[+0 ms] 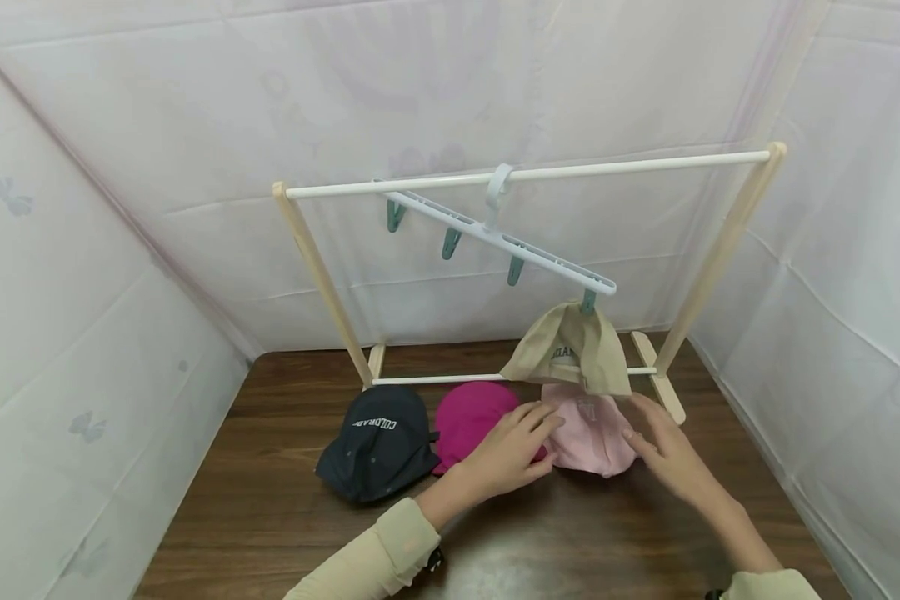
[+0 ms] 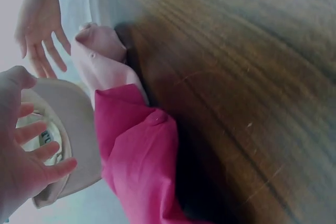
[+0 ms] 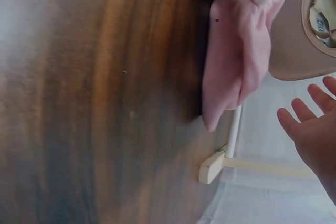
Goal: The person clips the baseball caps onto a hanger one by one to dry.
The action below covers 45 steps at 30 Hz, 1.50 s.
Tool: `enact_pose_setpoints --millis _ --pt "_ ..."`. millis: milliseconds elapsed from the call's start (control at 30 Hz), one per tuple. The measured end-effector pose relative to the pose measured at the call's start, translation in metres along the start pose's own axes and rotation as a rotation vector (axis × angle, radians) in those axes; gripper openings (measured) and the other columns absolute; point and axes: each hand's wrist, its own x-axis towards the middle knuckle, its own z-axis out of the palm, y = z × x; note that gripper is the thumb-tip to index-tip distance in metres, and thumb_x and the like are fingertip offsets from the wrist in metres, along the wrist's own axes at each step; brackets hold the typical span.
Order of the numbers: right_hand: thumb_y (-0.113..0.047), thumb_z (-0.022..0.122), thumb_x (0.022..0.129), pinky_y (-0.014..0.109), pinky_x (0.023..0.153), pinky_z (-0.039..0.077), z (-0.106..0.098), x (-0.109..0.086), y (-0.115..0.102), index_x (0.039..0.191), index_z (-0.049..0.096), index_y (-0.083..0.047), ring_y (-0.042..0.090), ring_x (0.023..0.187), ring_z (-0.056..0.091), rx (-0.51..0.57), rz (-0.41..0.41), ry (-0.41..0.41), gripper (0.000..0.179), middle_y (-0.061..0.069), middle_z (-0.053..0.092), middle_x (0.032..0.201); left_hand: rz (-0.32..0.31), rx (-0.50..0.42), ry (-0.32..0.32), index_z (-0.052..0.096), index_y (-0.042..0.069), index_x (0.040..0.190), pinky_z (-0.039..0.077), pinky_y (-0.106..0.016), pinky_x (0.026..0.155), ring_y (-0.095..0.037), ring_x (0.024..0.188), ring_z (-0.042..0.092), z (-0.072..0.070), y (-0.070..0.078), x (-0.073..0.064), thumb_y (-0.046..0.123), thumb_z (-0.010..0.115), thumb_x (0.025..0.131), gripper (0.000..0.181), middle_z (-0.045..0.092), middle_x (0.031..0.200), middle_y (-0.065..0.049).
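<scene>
A beige cap (image 1: 566, 350) hangs by a green clip (image 1: 588, 302) at the near right end of a pale blue clip hanger (image 1: 495, 237). Below it, a light pink cap (image 1: 588, 433) lies on the table. My left hand (image 1: 513, 446) hovers by the magenta cap (image 1: 474, 417) and the pink one, fingers spread and holding nothing. To the right of the pink cap is my right hand (image 1: 669, 454), also with loose, parted fingers. The right wrist view shows the right hand (image 3: 317, 129) apart from both the beige cap (image 3: 294, 35) and the pink cap (image 3: 236, 51).
A dark cap (image 1: 378, 442) with white lettering sits left of the magenta one. The hanger hooks over the white top bar (image 1: 615, 169) of a wooden-legged rack. Three more clips dangle from the hanger. The rack's foot (image 1: 657, 379) stands at the right; white curtains surround the brown table (image 1: 232, 517).
</scene>
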Motion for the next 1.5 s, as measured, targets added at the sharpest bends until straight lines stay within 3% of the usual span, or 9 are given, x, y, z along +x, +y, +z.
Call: enact_pose_setpoints --millis 133,267,400,533,667,800,933,1233,1500 --pt "-0.01 0.069 0.094 0.068 0.095 0.043 0.003 -0.004 0.006 0.153 0.035 0.003 0.051 0.135 0.036 -0.039 -0.061 0.022 0.069 0.032 0.036 0.152 0.012 0.01 0.023 0.056 0.012 0.14 0.044 -0.04 0.109 -0.029 0.134 0.051 0.005 0.001 0.003 0.035 0.07 0.095 0.053 0.054 0.145 -0.01" --pt "-0.012 0.078 0.085 0.073 0.102 0.031 0.01 -0.008 0.011 0.149 0.039 0.009 0.056 0.134 0.033 -0.138 -0.104 0.047 0.077 0.034 0.038 0.15 -0.01 0.003 0.017 0.053 0.013 0.143 0.042 -0.04 0.111 -0.03 0.135 0.049 0.009 0.005 0.005 0.042 0.07 0.095 0.058 0.053 0.146 -0.01" --pt "-0.016 0.084 0.077 0.071 0.105 0.033 0.026 -0.018 0.015 0.144 0.046 0.01 0.058 0.133 0.034 -0.263 -0.152 0.044 0.082 0.036 0.041 0.148 -0.044 -0.019 -0.008 0.052 0.015 0.144 0.04 -0.039 0.113 -0.029 0.136 0.049 0.017 0.012 -0.007 0.046 0.072 0.094 0.063 0.053 0.147 -0.01" --pt "-0.019 0.089 0.068 0.044 0.122 0.021 0.042 -0.034 0.02 0.143 0.048 0.01 0.055 0.135 0.033 -0.34 -0.239 0.027 0.09 0.037 0.041 0.147 -0.033 -0.046 -0.028 0.053 0.013 0.143 0.04 -0.039 0.113 -0.029 0.134 0.051 0.029 0.023 -0.027 0.048 0.075 0.091 0.066 0.054 0.145 -0.011" --pt "-0.018 0.092 0.062 0.018 0.117 0.001 0.046 -0.039 0.02 0.144 0.046 0.009 0.049 0.142 0.029 -0.375 -0.29 0.024 0.098 0.034 0.039 0.15 -0.02 -0.047 -0.016 0.052 0.013 0.144 0.039 -0.037 0.114 -0.029 0.136 0.05 0.034 0.029 -0.03 0.048 0.076 0.09 0.069 0.051 0.148 -0.01" --pt "-0.019 0.093 0.063 0.04 0.121 0.021 0.047 -0.039 0.016 0.149 0.043 0.004 0.046 0.145 0.028 -0.391 -0.266 0.003 0.102 0.029 0.038 0.154 -0.023 -0.025 -0.016 0.05 0.015 0.146 0.034 -0.035 0.117 -0.026 0.14 0.045 0.033 0.028 -0.022 0.048 0.076 0.09 0.07 0.047 0.152 -0.008" --pt "-0.023 0.093 0.067 0.066 0.101 0.04 0.054 -0.045 0.011 0.149 0.043 0.005 0.053 0.138 0.035 -0.415 -0.285 -0.037 0.1 0.03 0.04 0.151 -0.008 -0.017 -0.053 0.049 0.014 0.146 0.033 -0.035 0.117 -0.026 0.141 0.045 0.033 0.026 -0.02 0.048 0.076 0.09 0.072 0.048 0.152 -0.008" --pt "-0.011 0.091 0.062 0.036 0.123 0.001 0.056 -0.04 0.01 0.146 0.047 0.007 0.053 0.135 0.039 -0.518 -0.344 0.017 0.096 0.03 0.043 0.15 0.044 0.089 -0.085 0.044 0.013 0.153 0.03 -0.038 0.12 -0.032 0.143 0.041 0.042 0.029 -0.013 0.052 0.073 0.09 0.08 0.043 0.157 -0.01" --pt "-0.004 0.088 0.062 0.04 0.122 0.002 0.052 -0.023 0.013 0.144 0.048 0.009 0.054 0.135 0.038 -0.525 -0.366 0.002 0.092 0.031 0.045 0.148 0.032 0.207 -0.037 0.042 0.005 0.153 0.031 -0.043 0.119 -0.035 0.146 0.038 0.049 0.032 0.002 0.054 0.072 0.09 0.085 0.041 0.158 -0.016"
